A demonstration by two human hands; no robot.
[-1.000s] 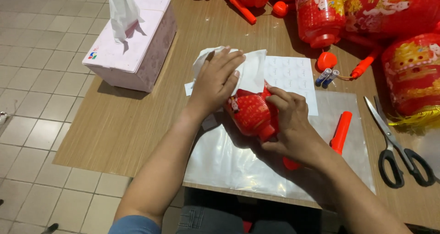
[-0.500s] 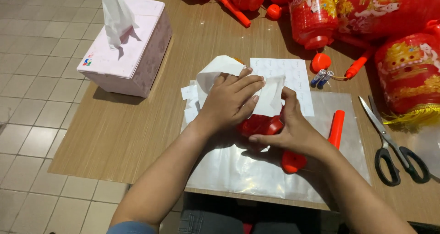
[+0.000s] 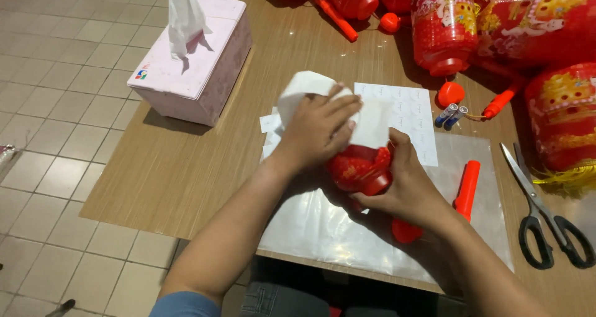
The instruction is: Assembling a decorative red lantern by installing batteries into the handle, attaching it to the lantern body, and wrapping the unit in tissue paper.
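Left hand [image 3: 318, 131] presses a white tissue [image 3: 366, 119] flat onto the top of a small red lantern [image 3: 359, 168], fingers spread and curled over the paper. I see my right hand [image 3: 406, 183] cupped around the lantern's right side, gripping it above the clear plastic sheet [image 3: 323, 227] on the bench [image 3: 186, 162]. I judge the wiping only partly done: the lantern's lower half is uncovered, and an orange handle [image 3: 467, 180] lies loose, scissors [image 3: 546, 214] farther right.

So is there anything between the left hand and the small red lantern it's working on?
Yes: a white tissue lies under the left hand, between its palm and the small red lantern. The right hand holds the lantern directly, nothing between.
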